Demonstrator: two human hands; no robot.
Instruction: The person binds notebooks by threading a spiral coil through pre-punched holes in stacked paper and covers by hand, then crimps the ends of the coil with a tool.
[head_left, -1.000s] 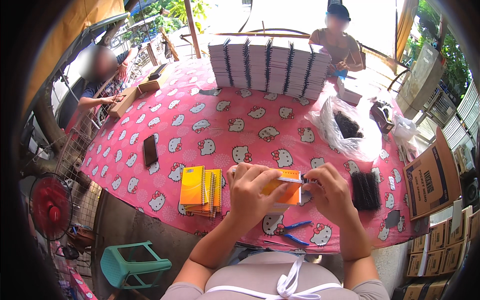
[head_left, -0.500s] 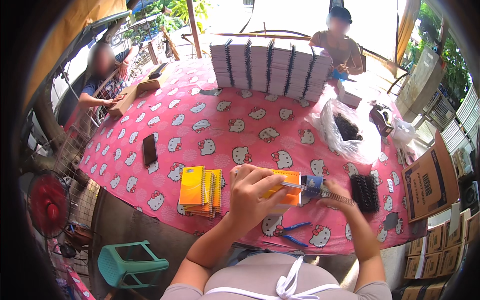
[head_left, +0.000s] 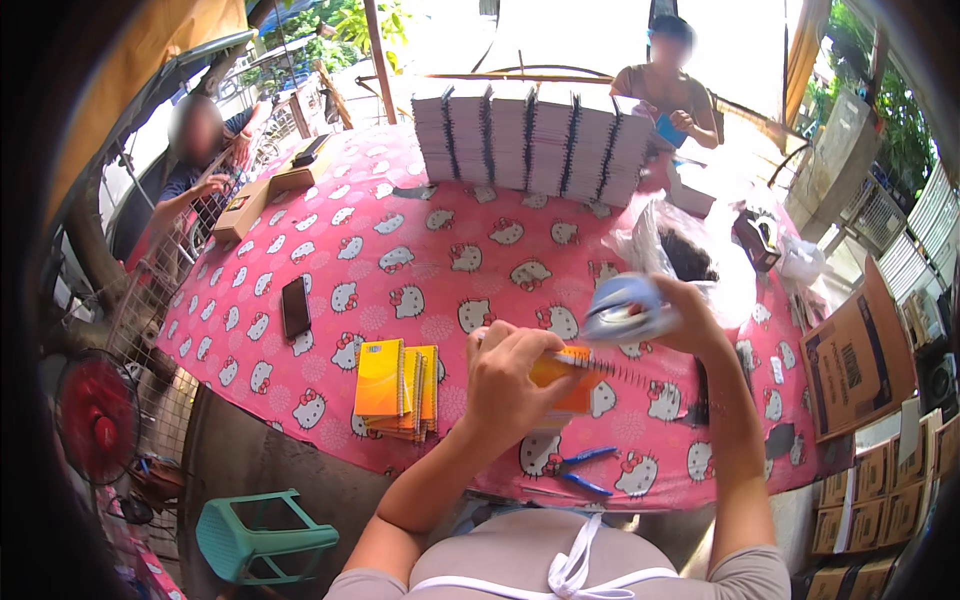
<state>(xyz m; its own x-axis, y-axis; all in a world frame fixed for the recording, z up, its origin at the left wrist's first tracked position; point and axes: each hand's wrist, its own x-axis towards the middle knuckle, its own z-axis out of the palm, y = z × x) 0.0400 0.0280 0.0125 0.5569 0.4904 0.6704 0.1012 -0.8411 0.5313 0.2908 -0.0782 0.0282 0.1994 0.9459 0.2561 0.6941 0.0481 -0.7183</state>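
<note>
Left hand point(head_left: 508, 382) pinching an orange notebook point(head_left: 580, 376); wire coil point(head_left: 628, 374) sticks out past its edge, below the right hand point(head_left: 690, 318). Right hand is raised, gripping a blue-and-white object point(head_left: 622, 308), motion-blurred, kind unclear. Yellow spiral notebooks point(head_left: 380, 380) piled on the pink table point(head_left: 430, 282), left of the left hand. Blue-handled pliers point(head_left: 586, 472) lie nearer the body than both hands; smartphone point(head_left: 296, 308) farther out, left of the pile.

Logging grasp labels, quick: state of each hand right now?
Left hand: closed, holding an orange notebook.
Right hand: closed, holding a blue-and-white object, too blurred to identify.
</note>
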